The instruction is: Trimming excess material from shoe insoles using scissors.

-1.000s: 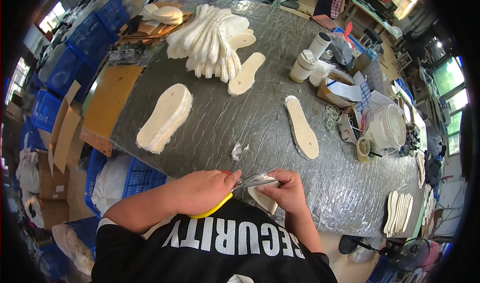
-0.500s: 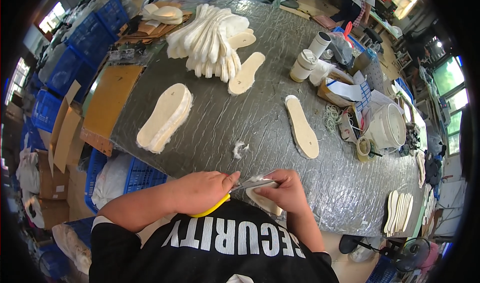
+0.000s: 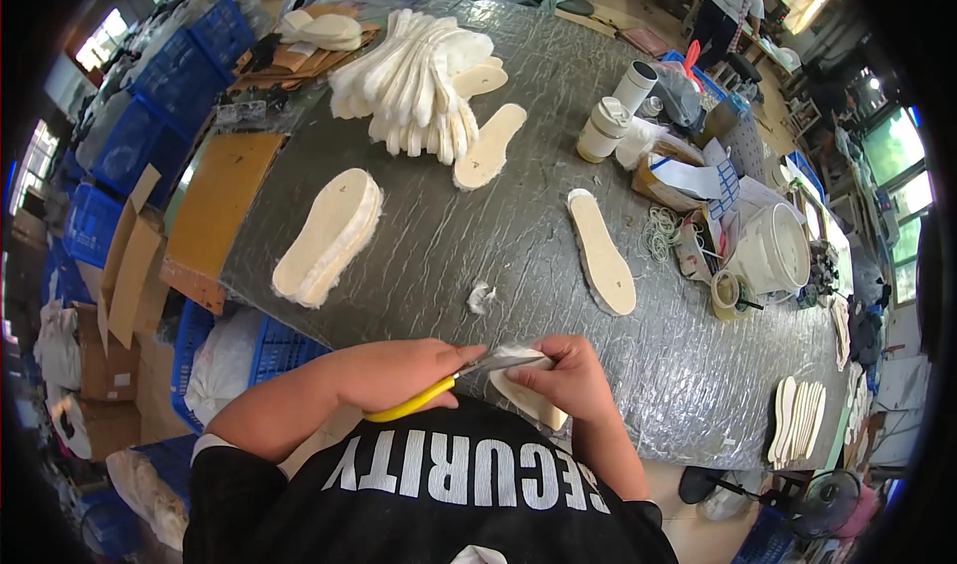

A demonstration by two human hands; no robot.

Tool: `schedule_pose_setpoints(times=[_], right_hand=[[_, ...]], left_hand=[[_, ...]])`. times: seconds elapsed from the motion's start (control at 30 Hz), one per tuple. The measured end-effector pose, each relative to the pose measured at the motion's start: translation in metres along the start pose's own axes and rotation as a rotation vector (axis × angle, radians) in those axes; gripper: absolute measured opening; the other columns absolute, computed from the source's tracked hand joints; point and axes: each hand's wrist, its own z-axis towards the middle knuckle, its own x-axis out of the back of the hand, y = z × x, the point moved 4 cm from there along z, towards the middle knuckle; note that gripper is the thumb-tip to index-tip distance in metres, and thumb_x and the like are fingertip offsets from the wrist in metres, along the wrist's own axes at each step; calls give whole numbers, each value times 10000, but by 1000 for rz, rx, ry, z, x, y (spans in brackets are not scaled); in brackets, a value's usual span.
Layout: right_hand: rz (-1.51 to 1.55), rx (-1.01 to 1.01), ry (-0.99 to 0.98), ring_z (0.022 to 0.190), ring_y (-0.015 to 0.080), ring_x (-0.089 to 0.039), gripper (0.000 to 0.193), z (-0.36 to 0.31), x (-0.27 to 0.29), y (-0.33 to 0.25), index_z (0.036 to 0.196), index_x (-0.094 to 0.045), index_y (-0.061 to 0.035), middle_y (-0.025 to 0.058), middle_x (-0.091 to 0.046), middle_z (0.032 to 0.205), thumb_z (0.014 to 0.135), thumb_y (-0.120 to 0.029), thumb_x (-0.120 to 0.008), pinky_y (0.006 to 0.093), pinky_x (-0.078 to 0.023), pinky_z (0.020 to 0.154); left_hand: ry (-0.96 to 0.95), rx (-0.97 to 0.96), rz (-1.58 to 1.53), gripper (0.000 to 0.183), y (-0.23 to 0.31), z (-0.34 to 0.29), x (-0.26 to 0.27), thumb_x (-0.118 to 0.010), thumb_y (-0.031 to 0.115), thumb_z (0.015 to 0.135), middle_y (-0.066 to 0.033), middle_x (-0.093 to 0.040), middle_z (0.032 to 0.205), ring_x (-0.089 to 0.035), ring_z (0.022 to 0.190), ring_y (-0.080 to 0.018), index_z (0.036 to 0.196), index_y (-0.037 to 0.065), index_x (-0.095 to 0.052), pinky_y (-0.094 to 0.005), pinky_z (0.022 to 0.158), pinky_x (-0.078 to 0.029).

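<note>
Yellow-handled scissors (image 3: 411, 402) sit in my left hand (image 3: 419, 373), which is closed round their grips. Their blades point right, against the edge of a cream fleece insole (image 3: 528, 396). My right hand (image 3: 570, 376) pinches that insole by its upper end, close to my body at the table's near edge. White fluff shows at the blades. On the table just beyond lies a tuft of trimmed fluff (image 3: 481, 298). A single insole (image 3: 602, 255) lies further right, and a short stack of insoles (image 3: 331, 237) lies to the left.
A large fleece insole pile (image 3: 409, 80) stands at the back, another insole (image 3: 490, 147) beside it. Cups (image 3: 604, 130), a white bucket (image 3: 773, 255) and a glue jar (image 3: 730, 295) crowd the right side. A row of insoles (image 3: 796, 422) lies near right. Blue crates (image 3: 130, 135) line the left.
The scissors have swung and their yellow grips show more fully. The fluff tuft on the table has shifted slightly. A person in the background has moved.
</note>
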Motion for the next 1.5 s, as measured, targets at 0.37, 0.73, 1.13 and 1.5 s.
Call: schedule_pose_setpoints(times=[0.37, 0.73, 1.13, 1.5], right_hand=[[-505, 502, 415, 672, 113, -531, 336, 5, 3, -22, 771, -483, -25, 50, -564, 732, 616, -91, -773, 263, -421, 576], [1230, 82, -152, 1102, 201, -434, 761, 33, -41, 60, 1258, -385, -103, 84, -478, 1198, 680, -499, -682, 364, -313, 957], [1244, 134, 87, 1042, 282, -519, 426, 34, -18, 48, 1150, -463, -94, 98, -553, 1087, 766, -178, -626, 456, -417, 899], [1179, 175, 271, 987, 288, -562, 375, 22, -4, 19, 1129, -456, -66, 112, -555, 1066, 798, -159, -606, 458, -509, 762]], left_hand=[[578, 117, -948, 502, -16, 38, -11, -656, 42, 740, -9, -532, 806, -510, 731, -68, 1201, 37, -457, -216, 635, -431], [942, 107, -885, 520, -11, 45, -6, -685, 28, 721, -27, -527, 879, -522, 792, -87, 1180, 23, -442, -218, 686, -443], [776, 78, -1038, 363, -24, 39, 9, -579, 57, 822, -27, -553, 775, -535, 610, -68, 1158, 3, -452, -204, 553, -451], [630, -82, 89, 407, 11, -7, 28, -597, 149, 781, -170, -569, 926, -548, 903, -319, 1123, -21, -455, -395, 805, -434]])
